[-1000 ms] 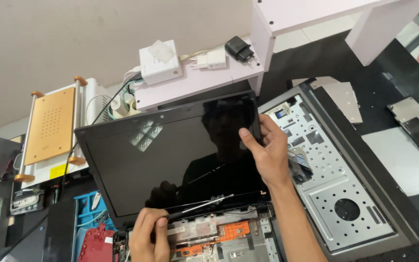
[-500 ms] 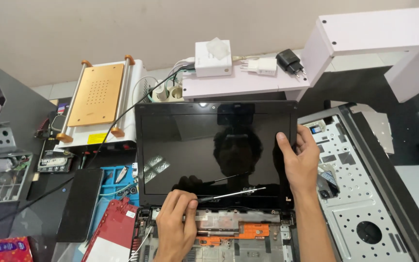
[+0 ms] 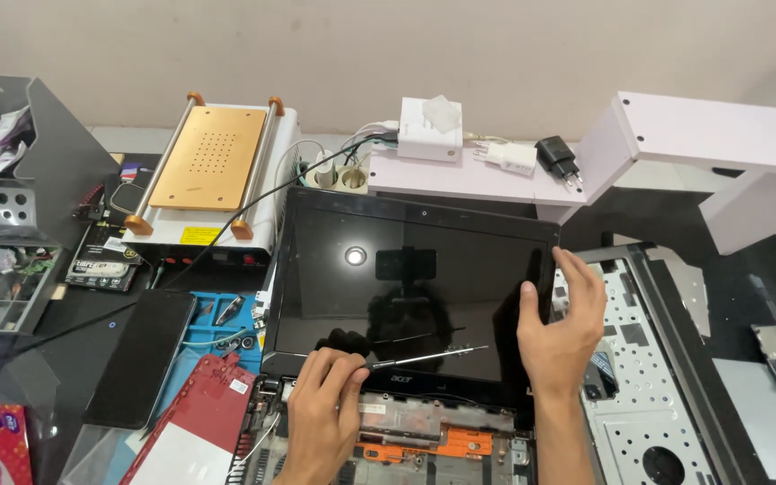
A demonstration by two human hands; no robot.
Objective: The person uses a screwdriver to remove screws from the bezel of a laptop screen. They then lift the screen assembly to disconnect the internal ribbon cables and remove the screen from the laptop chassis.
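One laptop screen panel point(image 3: 410, 287), black and glossy, stands tilted up near the middle of the dark worktop point(image 3: 65, 350); it serves as the landmark here. Its lower edge meets one opened laptop base point(image 3: 406, 436), where an orange part and bare boards show. The right hand point(image 3: 559, 328) grips the panel's right edge, thumb on the glass and fingers point(image 3: 586, 278) wrapped behind. The left hand point(image 3: 325, 413), just below the panel's lower left corner, has its fingers closed around one thin screwdriver point(image 3: 424, 357), whose shaft lies across the bottom bezel. Right of the panel lies one perforated grey laptop cover point(image 3: 639, 377). Left of it are one blue mat point(image 3: 217, 323), one dark phone point(image 3: 141, 355) and one red case point(image 3: 204, 409). Behind and to the left sits one heating plate machine point(image 3: 208, 175); directly behind, one white shelf point(image 3: 496, 175) carries two chargers.
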